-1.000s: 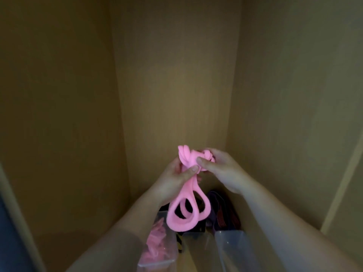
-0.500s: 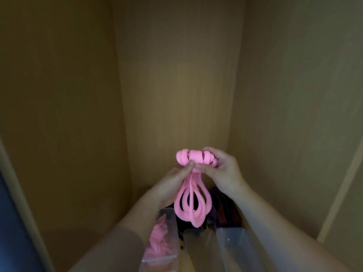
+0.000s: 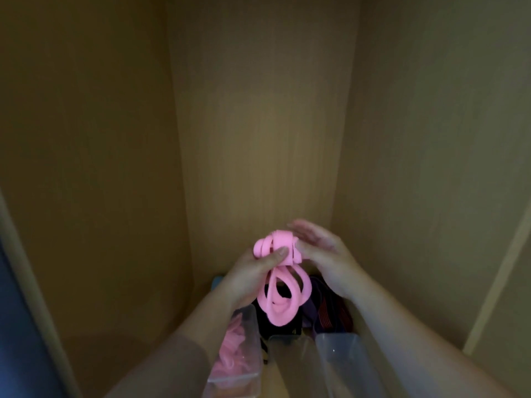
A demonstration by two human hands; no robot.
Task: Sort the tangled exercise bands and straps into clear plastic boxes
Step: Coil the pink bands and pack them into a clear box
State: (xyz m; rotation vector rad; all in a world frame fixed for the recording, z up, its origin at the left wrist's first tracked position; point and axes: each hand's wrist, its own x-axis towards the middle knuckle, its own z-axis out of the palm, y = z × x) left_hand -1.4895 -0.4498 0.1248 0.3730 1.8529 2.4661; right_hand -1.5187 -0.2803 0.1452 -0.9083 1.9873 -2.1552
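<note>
A pink exercise band (image 3: 283, 297) hangs in looped coils in front of me, its upper end wound into a bundle. My left hand (image 3: 253, 274) grips that bundle, thumb pressed across its front. My right hand (image 3: 321, 251) is beside the bundle on the right, fingers stretched out and blurred, its thumb touching the wound part. Three clear plastic boxes stand below: the left box (image 3: 241, 377) holds pink bands, the middle box (image 3: 290, 366) and right box (image 3: 344, 366) look bare inside. Dark straps (image 3: 327, 308) lie tangled behind the boxes.
I am looking into a tall wooden cupboard (image 3: 258, 139) with plain brown walls close on three sides. A pale door edge (image 3: 500, 271) runs down the right. The cupboard floor at lower left (image 3: 109, 354) is dim.
The right hand's fingers have come off the band's wound top and spread open. The loops hang a little lower and wider. The left hand keeps its hold.
</note>
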